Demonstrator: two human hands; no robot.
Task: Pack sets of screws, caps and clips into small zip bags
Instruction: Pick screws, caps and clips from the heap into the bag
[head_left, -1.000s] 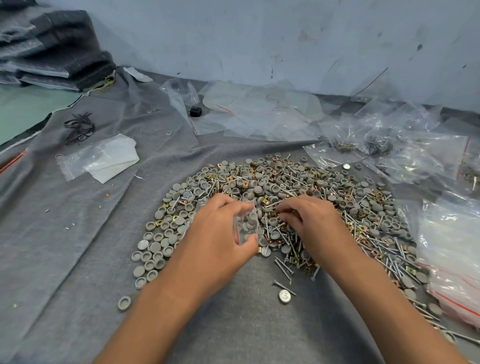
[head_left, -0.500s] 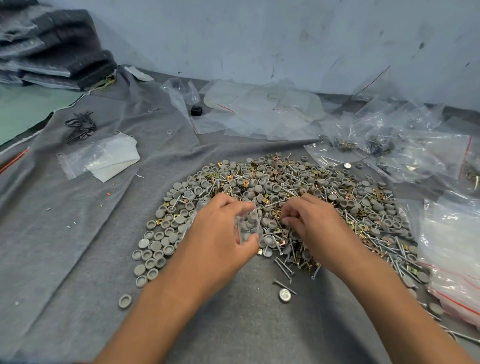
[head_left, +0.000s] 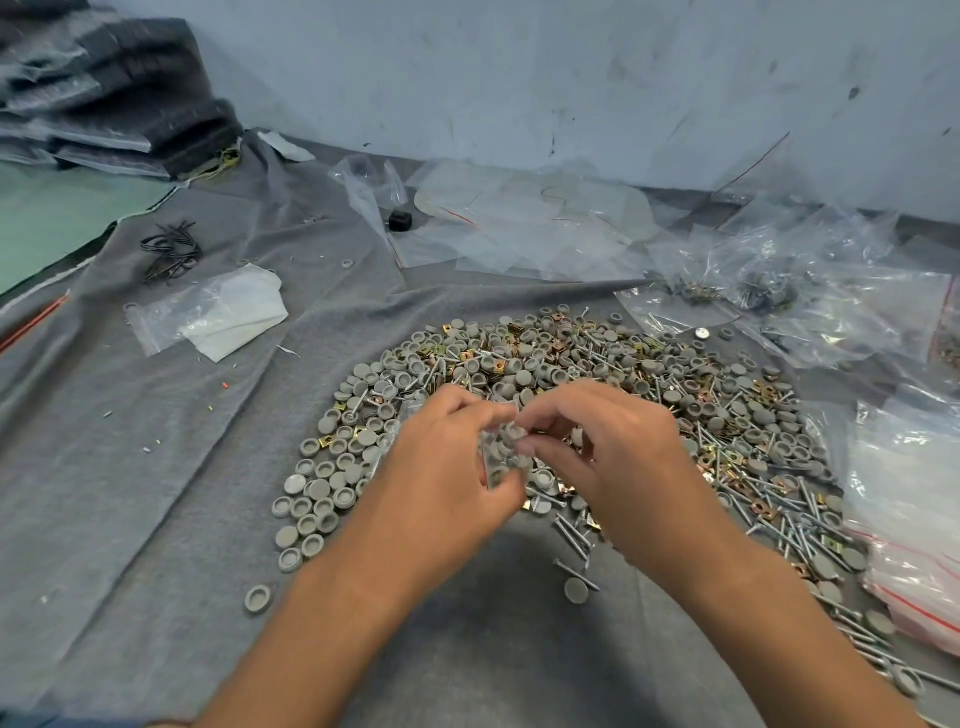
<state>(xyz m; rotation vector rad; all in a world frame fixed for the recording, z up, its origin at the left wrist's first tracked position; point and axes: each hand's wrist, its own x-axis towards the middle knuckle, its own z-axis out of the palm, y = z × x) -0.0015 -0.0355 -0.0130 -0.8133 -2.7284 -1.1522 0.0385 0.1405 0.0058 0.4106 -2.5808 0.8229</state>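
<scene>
At the centre of the frame the left hand (head_left: 441, 467) holds a small clear zip bag (head_left: 501, 457) upright over the near edge of the pile of parts (head_left: 597, 395); its thumb and forefinger are curled round the bag and pinch it, so the bag's long axis runs up and down and its mouth faces up and toward the right. A few grey caps already show through the plastic. The right hand (head_left: 613, 457) sits just beside it, fingertips touching the bag's mouth, with the fingers (head_left: 540, 426) bunched into a pinch that appears to hold a grey cap (head_left: 514, 431) at the opening; whether anything else is in that pinch I cannot tell.

So the gap that matters is the short one between the right fingertips and the bag's mouth, which lies just to their left. The right hand is the feeding hand, and the pile lies directly beyond and to the right of it, within easy reach.

Screws (head_left: 571, 535) lie loose on the grey cloth (head_left: 156, 467) covering the tabletop, below the hands, and brass clips (head_left: 774, 506) are mixed through the pile's right side. More clear bags (head_left: 914, 499) sit at the right edge of the frame.
</scene>
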